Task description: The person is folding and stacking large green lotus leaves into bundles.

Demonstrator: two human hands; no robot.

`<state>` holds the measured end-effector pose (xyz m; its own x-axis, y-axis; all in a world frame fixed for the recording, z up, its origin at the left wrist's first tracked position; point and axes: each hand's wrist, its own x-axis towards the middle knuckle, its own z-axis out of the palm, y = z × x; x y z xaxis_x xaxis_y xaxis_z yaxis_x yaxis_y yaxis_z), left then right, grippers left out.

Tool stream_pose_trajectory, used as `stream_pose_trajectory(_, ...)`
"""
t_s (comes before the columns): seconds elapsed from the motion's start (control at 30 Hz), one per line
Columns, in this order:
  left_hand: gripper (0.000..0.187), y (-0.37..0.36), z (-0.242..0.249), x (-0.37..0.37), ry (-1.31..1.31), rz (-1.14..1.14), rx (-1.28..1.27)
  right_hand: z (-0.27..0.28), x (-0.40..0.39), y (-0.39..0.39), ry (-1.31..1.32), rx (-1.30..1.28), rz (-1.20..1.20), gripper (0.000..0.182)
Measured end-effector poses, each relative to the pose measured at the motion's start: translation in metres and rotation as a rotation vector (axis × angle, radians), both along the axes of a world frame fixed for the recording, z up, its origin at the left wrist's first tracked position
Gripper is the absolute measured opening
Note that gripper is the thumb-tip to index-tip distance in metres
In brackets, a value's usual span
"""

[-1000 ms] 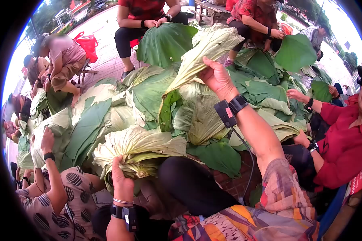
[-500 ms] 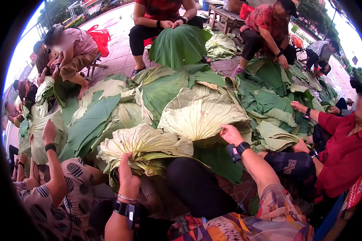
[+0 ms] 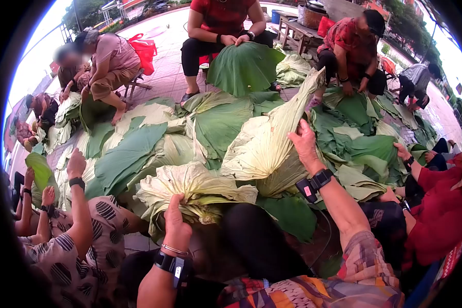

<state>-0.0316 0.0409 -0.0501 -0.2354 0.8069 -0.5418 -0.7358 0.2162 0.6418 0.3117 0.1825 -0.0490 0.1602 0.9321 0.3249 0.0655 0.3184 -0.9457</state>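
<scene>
My left hand (image 3: 176,220) grips a bundle of pale, folded leaves (image 3: 195,189) over my dark-trousered knee, thumb on top and the other fingers hidden below. To the right, my right hand (image 3: 305,143) is closed on the right edge of a large pale yellow-green leaf (image 3: 262,146). That leaf's far right side stands raised and folded to a point, while its left part rests over the pile. Under it lie another pale leaf (image 3: 285,174) and a dark green leaf (image 3: 292,218).
Green and pale leaves (image 3: 128,159) spread across the paving. A person in red (image 3: 225,23) sits opposite holding a green leaf (image 3: 246,69). Co-workers sit close at left (image 3: 102,236) and right (image 3: 441,205). A wooden bench (image 3: 303,31) stands behind.
My right hand has lifted the pale leaf's right side, which now stands folded upward. My left hand still holds its bundle. The view has shifted slightly. A left co-worker now holds up a green leaf.
</scene>
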Motion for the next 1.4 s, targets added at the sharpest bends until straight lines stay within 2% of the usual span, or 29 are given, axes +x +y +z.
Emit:
stream_pose_trajectory(0.13, 0.027, 0.001, 0.003, 0.002, 0.016, 0.008, 0.000, 0.063, -0.046, 0.017, -0.033, 0.058, 0.139, 0.045)
stream_pose_trajectory(0.17, 0.028, 0.003, 0.002, 0.002, 0.004, 0.004, 0.005, 0.077, -0.062, 0.022, -0.058, 0.108, 0.210, 0.048)
stream_pose_trajectory(0.33, 0.031, 0.004, 0.014, 0.011, 0.022, -0.020, -0.002, 0.129, -0.146, 0.018, -0.222, 0.049, 0.582, 0.054)
stream_pose_trajectory(0.37, 0.032, 0.006, 0.011, 0.009, 0.047, -0.016, 0.000, 0.125, -0.166, 0.016, -0.268, 0.082, 0.607, 0.055)
stream_pose_trajectory(0.4, 0.033, 0.007, 0.009, 0.010, 0.029, -0.005, 0.014, 0.119, -0.182, 0.009, -0.174, -0.050, 0.790, 0.059)
stream_pose_trajectory(0.43, 0.021, 0.009, 0.004, 0.009, 0.074, -0.018, 0.008, 0.107, -0.195, 0.003, -0.143, -0.186, 0.899, 0.062)
stream_pose_trajectory(0.47, 0.022, 0.011, 0.000, 0.010, 0.078, 0.018, 0.022, 0.081, -0.211, 0.000, -0.048, -0.285, 0.960, 0.065)
stream_pose_trajectory(0.5, 0.023, 0.012, -0.002, 0.011, 0.082, 0.057, 0.038, 0.054, -0.222, -0.002, -0.018, -0.431, 1.050, 0.062)
stream_pose_trajectory(0.53, 0.025, 0.009, 0.007, 0.012, 0.080, 0.038, 0.061, 0.039, -0.227, -0.011, -0.097, -0.500, 1.070, 0.058)
stream_pose_trajectory(0.57, 0.024, 0.009, 0.006, 0.012, 0.056, 0.050, 0.097, 0.014, -0.233, -0.014, -0.116, -0.356, 1.129, 0.051)
stream_pose_trajectory(0.63, 0.023, 0.007, 0.006, 0.010, 0.027, 0.040, 0.047, 0.014, -0.229, -0.027, 0.136, -0.455, 1.149, 0.041)
stream_pose_trajectory(0.77, 0.025, 0.001, 0.010, 0.007, -0.056, -0.039, 0.065, 0.011, -0.221, -0.030, -0.062, -0.460, 1.186, 0.027)
stream_pose_trajectory(0.8, 0.033, 0.003, 0.009, 0.006, -0.112, -0.059, 0.103, 0.012, -0.221, -0.033, -0.101, -0.349, 1.181, 0.023)
stream_pose_trajectory(0.83, 0.033, 0.004, 0.008, 0.006, -0.113, -0.055, 0.106, 0.013, -0.221, -0.033, -0.139, -0.238, 1.174, 0.021)
stream_pose_trajectory(0.87, 0.039, 0.004, 0.007, 0.007, -0.157, -0.041, 0.139, 0.015, -0.219, -0.034, -0.204, -0.228, 1.164, 0.020)
stream_pose_trajectory(0.93, 0.050, 0.004, 0.005, 0.007, -0.188, -0.046, 0.198, 0.016, -0.220, -0.035, -0.201, -0.207, 1.194, 0.020)
stream_pose_trajectory(0.97, 0.050, 0.004, 0.004, 0.006, -0.186, -0.048, 0.196, 0.017, -0.219, -0.035, -0.196, -0.189, 1.219, 0.021)
stream_pose_trajectory(1.03, 0.053, 0.004, 0.006, 0.007, -0.064, 0.006, 0.111, 0.015, -0.221, -0.038, -0.133, -0.237, 1.217, 0.021)
stream_pose_trajectory(1.13, 0.043, 0.007, -0.006, 0.002, -0.048, 0.018, 0.039, -0.002, -0.219, -0.032, 0.305, -0.566, 1.188, 0.024)
stream_pose_trajectory(1.23, 0.037, 0.006, -0.003, 0.004, -0.037, 0.007, -0.013, 0.000, -0.204, -0.027, 0.317, -0.594, 1.165, 0.027)
stream_pose_trajectory(1.3, 0.038, 0.003, 0.002, 0.005, -0.025, -0.008, 0.006, 0.006, -0.185, -0.020, 0.266, -0.561, 1.064, 0.027)
stream_pose_trajectory(1.4, 0.031, -0.001, 0.007, 0.006, 0.015, 0.013, -0.008, -0.018, -0.132, 0.006, 0.308, -0.543, 0.807, 0.023)
